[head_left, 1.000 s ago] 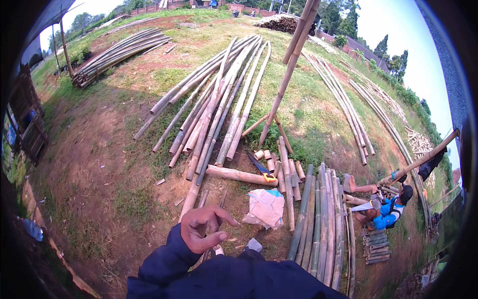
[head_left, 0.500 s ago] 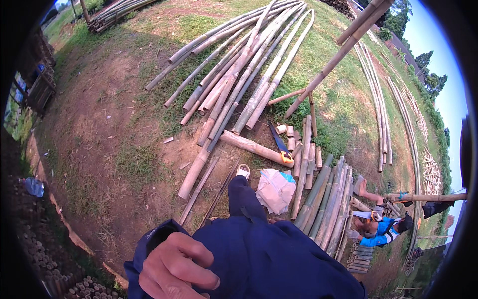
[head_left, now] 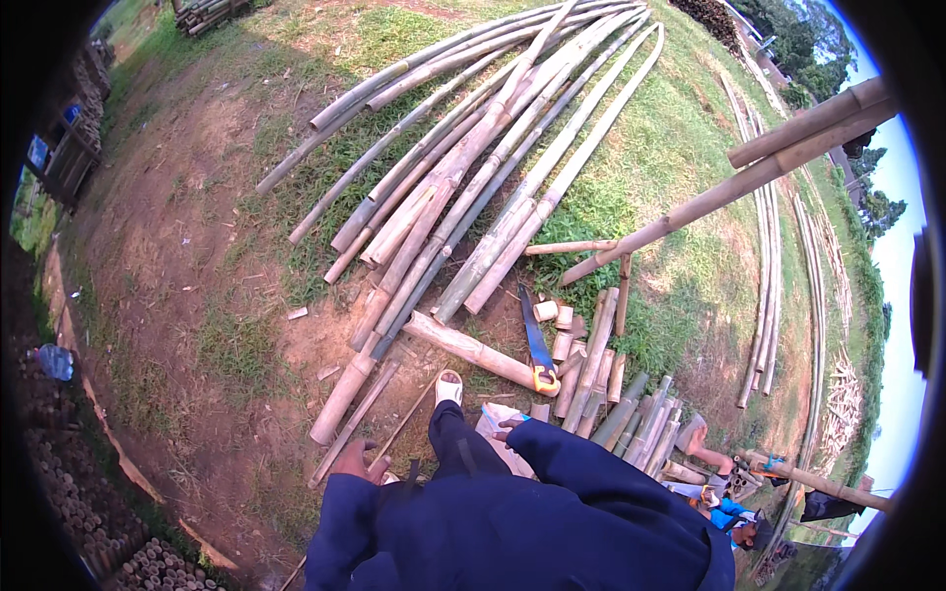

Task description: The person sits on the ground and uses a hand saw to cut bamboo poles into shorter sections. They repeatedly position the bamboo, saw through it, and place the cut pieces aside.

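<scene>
At lower centre: left hand (head_left: 359, 461), empty, fingers parted, beside one narrow bamboo length (head_left: 355, 424); right hand (head_left: 508, 429) at pale crumpled sheeting (head_left: 500, 451), grip cannot be told. Beyond: yellow-handled saw (head_left: 537, 340), beside thick bamboo log (head_left: 478, 352). Farther: long bamboo poles (head_left: 448, 187), fanned over grass (head_left: 641, 163).

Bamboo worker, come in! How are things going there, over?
Left hand open beside a split bamboo strip. Right hand at the pale sack, grip unclear. Yellow-handled saw lying across the bamboo pole near its end.
</scene>
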Available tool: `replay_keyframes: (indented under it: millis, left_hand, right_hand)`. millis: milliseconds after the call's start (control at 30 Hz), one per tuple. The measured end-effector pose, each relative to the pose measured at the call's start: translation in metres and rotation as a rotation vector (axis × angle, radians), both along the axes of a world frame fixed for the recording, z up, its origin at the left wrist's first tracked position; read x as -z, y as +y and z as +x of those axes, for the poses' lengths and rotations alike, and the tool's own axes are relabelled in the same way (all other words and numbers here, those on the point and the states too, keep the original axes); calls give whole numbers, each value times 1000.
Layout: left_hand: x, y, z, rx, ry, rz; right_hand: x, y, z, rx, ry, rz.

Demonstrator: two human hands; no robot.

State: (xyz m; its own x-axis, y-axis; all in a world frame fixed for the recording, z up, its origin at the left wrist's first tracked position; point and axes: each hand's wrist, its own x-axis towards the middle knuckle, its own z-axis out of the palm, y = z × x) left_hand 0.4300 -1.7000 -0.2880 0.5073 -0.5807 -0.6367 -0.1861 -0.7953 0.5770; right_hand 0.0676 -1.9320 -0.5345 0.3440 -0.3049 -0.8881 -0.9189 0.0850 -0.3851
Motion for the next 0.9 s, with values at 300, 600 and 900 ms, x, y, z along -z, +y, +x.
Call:
replay_keyframes:
  millis: [300, 600, 900]
  left_hand:
    - [75, 48, -42, -243, 17, 28]
    - [189, 200, -103, -152, 367, 143]
    - [178, 243, -210, -356, 217, 155]
  right_hand:
    - [7, -23, 17, -556, -381, -500]
    - [-19, 0, 26, -793, -322, -442]
    - [-168, -2, 30, -738, -425, -297]
